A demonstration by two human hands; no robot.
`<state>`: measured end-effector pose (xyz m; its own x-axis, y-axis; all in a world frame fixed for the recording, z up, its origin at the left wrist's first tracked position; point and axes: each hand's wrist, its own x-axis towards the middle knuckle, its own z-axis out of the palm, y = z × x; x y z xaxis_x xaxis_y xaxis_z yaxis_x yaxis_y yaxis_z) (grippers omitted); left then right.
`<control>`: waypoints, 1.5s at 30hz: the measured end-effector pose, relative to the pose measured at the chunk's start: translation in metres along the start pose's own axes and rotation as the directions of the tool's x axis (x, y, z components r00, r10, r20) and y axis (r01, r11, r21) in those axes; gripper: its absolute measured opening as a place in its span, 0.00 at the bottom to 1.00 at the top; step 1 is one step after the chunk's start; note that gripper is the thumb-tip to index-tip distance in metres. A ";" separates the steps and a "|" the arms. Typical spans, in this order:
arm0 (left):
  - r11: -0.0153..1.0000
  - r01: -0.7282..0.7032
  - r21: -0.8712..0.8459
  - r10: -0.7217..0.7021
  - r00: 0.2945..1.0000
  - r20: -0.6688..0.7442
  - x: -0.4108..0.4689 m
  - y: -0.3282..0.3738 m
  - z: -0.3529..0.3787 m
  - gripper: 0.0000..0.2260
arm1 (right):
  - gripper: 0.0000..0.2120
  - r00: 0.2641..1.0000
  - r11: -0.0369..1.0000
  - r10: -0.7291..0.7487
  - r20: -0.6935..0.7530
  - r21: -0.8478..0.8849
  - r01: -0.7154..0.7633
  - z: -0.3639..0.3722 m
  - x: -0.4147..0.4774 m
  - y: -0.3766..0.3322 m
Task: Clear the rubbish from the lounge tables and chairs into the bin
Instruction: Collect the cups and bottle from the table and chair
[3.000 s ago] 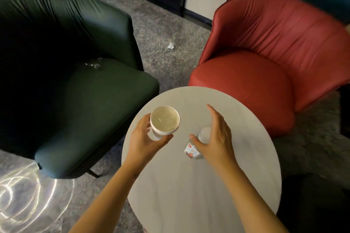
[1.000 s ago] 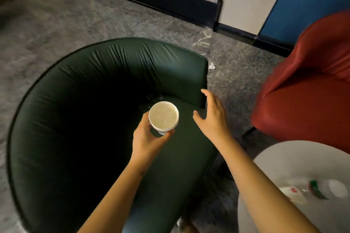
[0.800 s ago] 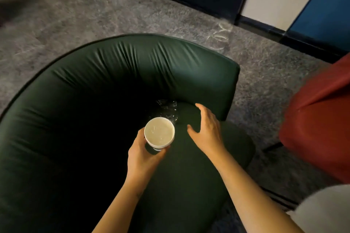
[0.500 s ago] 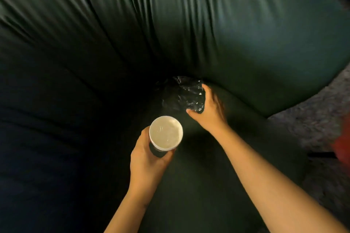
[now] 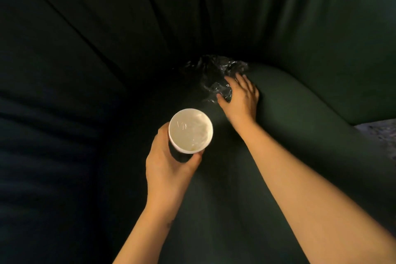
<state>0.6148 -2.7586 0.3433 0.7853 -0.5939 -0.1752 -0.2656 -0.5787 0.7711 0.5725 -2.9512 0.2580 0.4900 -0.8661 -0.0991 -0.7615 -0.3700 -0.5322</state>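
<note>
Left hand (image 5: pixel 169 169) has its fingers wrapped round a white paper cup (image 5: pixel 190 131), held upright. Right hand (image 5: pixel 242 97) fingers are closing on crinkly clear plastic wrap (image 5: pixel 216 75) wedged at the back of the green armchair (image 5: pixel 300 28) seat.

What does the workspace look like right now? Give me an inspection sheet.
Surface: dark green armchair, seat and pleated backrest fill the view.
Job's things: white cup held upright; crumpled clear plastic wrap in the crease between seat and back.
Clutter: nothing seen.
Hands: left hand wrapped around the cup; right hand on the wrap, fingers curling, grip not confirmed.
Cables: nothing seen.
Surroundings: a patch of grey carpet at the right edge.
</note>
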 end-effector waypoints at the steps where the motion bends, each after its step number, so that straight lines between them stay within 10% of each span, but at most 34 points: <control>1: 1.000 0.014 -0.005 -0.014 1.000 0.000 0.000 0.000 -0.001 0.30 | 0.22 1.000 0.998 -0.029 -0.012 0.054 0.030 -0.001 -0.005 -0.002; 8: 0.996 0.088 0.007 -0.088 0.996 -0.012 0.001 0.001 -0.010 0.29 | 0.17 0.995 0.974 -0.053 -0.081 0.214 0.069 -0.042 -0.037 -0.017; 16: 0.997 0.064 0.051 -0.065 0.998 0.015 -0.013 0.035 -0.022 0.26 | 0.19 0.856 0.867 -0.489 -0.171 0.014 0.498 -0.125 -0.086 -0.063; 24: 0.998 -0.061 0.014 0.060 0.996 0.070 -0.055 0.099 -0.082 0.24 | 0.12 0.855 0.876 -0.467 0.226 0.251 0.412 -0.190 -0.145 -0.120; 31: 0.971 -0.238 0.023 0.238 0.971 -0.032 -0.092 0.133 -0.203 0.19 | 0.19 0.703 0.718 -0.696 0.145 0.105 0.689 -0.252 -0.201 -0.215; 45: 0.964 -0.229 0.135 0.263 0.889 -0.375 -0.229 0.084 -0.523 0.24 | 0.03 0.444 0.444 -0.895 -0.042 0.007 0.896 -0.276 -0.377 -0.513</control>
<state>0.7051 -2.3796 0.7683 0.8379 -0.4703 0.2771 -0.5111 -0.4976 0.7009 0.6618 -2.5279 0.8001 0.8815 -0.0670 0.4674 0.1041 -0.9379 -0.3308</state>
